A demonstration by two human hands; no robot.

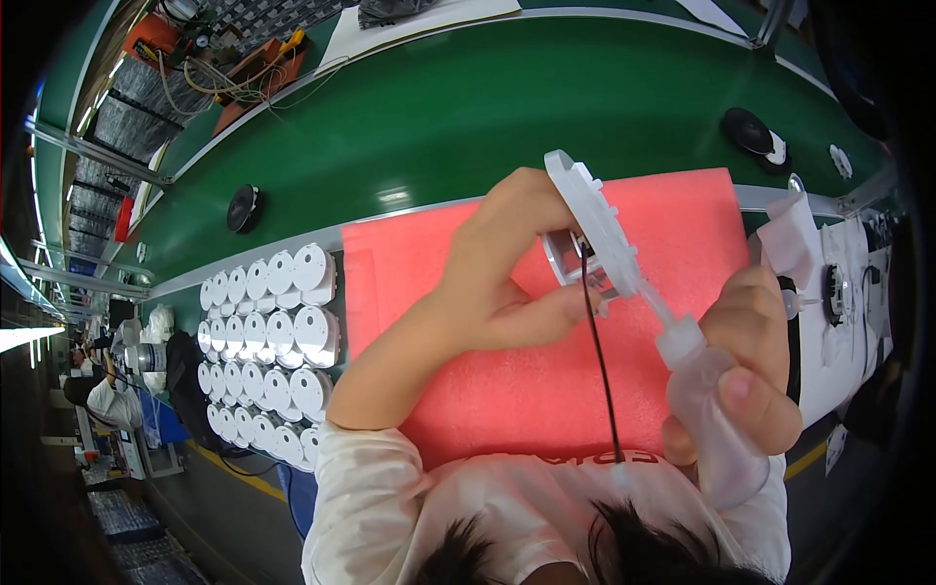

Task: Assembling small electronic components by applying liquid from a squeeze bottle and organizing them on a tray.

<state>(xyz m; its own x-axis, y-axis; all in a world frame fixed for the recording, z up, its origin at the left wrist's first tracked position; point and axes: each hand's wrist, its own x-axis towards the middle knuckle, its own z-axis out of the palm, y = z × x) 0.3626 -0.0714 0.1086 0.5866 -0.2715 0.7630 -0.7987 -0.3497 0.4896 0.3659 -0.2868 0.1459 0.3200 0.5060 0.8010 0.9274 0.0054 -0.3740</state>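
My left hand point(507, 263) grips a white plastic housing point(597, 219), tilted on edge above the pink foam mat point(487, 405). Ribs and small tabs line the housing's inner side, and a thin black cable point(603, 375) hangs from it toward my chest. In my right hand point(751, 361) is a translucent squeeze bottle point(717, 414) with a narrow nozzle point(655, 302). The nozzle tip meets, or nearly meets, the lower edge of the housing; which one I cannot tell. Fingers of both hands are wrapped round what they hold.
Rows of white round-topped parts point(281, 331) stand left of the mat. Black round pieces lie on the green bench, one at left point(244, 209) and one at right point(747, 131). Wires and an orange device point(153, 39) are at the far left. A white cloth point(792, 234) sits at right.
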